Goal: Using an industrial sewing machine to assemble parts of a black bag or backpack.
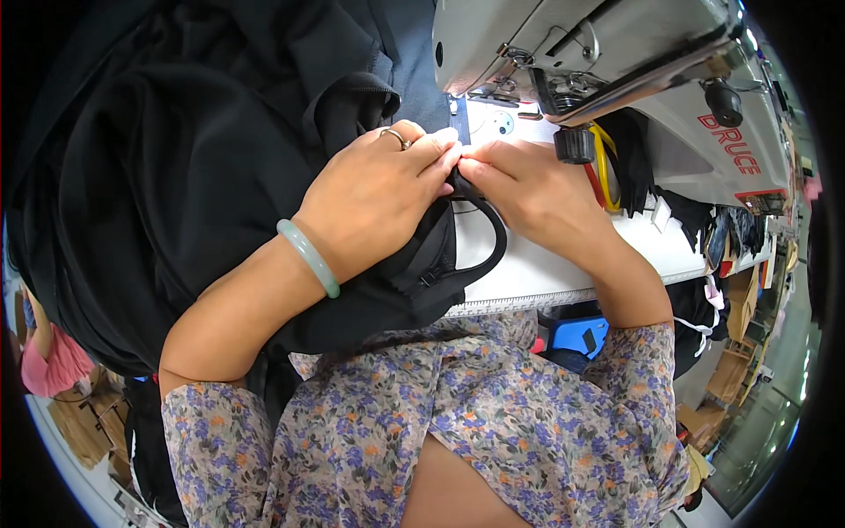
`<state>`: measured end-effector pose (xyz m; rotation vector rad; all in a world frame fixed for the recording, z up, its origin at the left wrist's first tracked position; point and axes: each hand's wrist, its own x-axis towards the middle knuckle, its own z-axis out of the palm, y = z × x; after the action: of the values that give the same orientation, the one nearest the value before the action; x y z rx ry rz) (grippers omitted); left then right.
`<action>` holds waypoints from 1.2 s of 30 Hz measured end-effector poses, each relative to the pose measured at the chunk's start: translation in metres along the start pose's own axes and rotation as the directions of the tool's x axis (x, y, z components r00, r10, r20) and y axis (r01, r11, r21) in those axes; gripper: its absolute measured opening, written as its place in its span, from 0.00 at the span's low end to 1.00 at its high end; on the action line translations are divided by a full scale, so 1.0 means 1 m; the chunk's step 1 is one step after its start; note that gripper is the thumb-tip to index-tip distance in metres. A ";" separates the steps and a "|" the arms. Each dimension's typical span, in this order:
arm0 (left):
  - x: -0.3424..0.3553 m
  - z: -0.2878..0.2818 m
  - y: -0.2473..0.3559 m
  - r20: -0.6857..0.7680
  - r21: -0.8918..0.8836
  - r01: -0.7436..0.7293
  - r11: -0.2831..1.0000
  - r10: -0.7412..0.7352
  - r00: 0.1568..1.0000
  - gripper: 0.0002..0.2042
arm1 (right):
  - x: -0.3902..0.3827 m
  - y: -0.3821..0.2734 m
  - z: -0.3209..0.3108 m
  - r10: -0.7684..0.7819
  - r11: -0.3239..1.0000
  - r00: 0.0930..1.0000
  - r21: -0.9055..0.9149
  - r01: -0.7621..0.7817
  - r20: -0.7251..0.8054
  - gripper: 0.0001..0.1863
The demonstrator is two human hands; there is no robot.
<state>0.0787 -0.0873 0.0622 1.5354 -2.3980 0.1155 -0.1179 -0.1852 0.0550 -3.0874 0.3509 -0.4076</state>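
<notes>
A large heap of black fabric [167,185] covers the left of the table and hangs over its front edge. My left hand [374,189], with a ring and a pale green bangle, lies over it, fingertips pinched on the fabric's edge. My right hand [541,189] meets it from the right, thumb and finger pressed on the same edge. A narrow black strip [497,233] loops out below my fingertips. The sewing machine [607,66] stands just beyond my hands. Its needle area is partly in view, and the bit of cloth between my fingertips is mostly hidden.
A white tabletop [528,264] has a ruler strip [528,302] along its front edge. Yellow-handled scissors or a similar tool [604,163] and black cloth pieces [634,167] lie under the machine arm. A blue object [576,334] sits below the table edge. Another person's pink sleeve [55,361] shows far left.
</notes>
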 end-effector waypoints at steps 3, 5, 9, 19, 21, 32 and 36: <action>-0.002 0.003 -0.002 0.008 0.002 -0.015 1.000 0.015 1.000 0.15 | 0.000 0.002 0.004 -0.013 0.999 0.999 0.028 0.014 -0.036 0.12; -0.003 0.005 -0.004 0.008 -0.005 -0.039 0.999 0.039 0.999 0.15 | 0.000 0.003 0.006 -0.017 0.999 0.999 0.045 0.019 -0.038 0.13; -0.002 0.006 -0.007 -0.036 -0.123 0.018 0.992 -0.023 0.999 0.13 | -0.003 0.003 0.007 -0.002 0.998 0.999 0.062 0.005 -0.045 0.14; 0.025 0.015 -0.048 -0.099 -0.238 -0.037 0.971 0.014 0.995 0.06 | 0.017 0.025 0.027 0.088 0.984 0.978 0.170 -0.056 -0.190 0.12; 0.024 0.013 -0.051 -0.061 -0.254 -0.034 0.967 0.019 0.998 0.05 | 0.016 0.024 0.027 0.103 0.989 0.979 0.123 -0.082 -0.176 0.10; -0.035 -0.053 0.011 0.218 -0.181 0.060 0.982 -0.020 0.976 0.20 | 0.009 0.001 0.020 -0.200 0.951 0.955 0.191 0.243 -0.217 0.12; -0.044 -0.069 0.043 0.337 0.010 0.203 0.979 -0.194 0.921 0.17 | 0.008 0.007 0.024 -0.202 0.952 0.939 0.168 0.255 -0.280 0.12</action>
<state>0.0707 -0.0153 0.1194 1.9083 -2.4561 -0.2399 -0.1057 -0.1942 0.0341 -2.8828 -0.0539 -0.8042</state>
